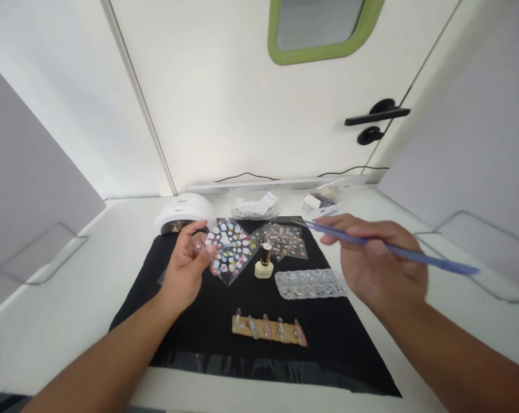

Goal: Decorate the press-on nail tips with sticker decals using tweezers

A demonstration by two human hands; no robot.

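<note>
Nail-art desk w/ UV lamp (182,213), sticker sheets (232,248), nail tips (268,328).

white table (70,321) is carrying a black mat (328,344), nail lamp (184,215), small box (322,202) and plastic bag (256,207) at the back.

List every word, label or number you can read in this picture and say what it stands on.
None can be read.
Nail lamp: a small dark mark on top, too blurred to read.
Small box: dark printing, too small to read.
Paper slips in the bag: any print is illegible.
</note>
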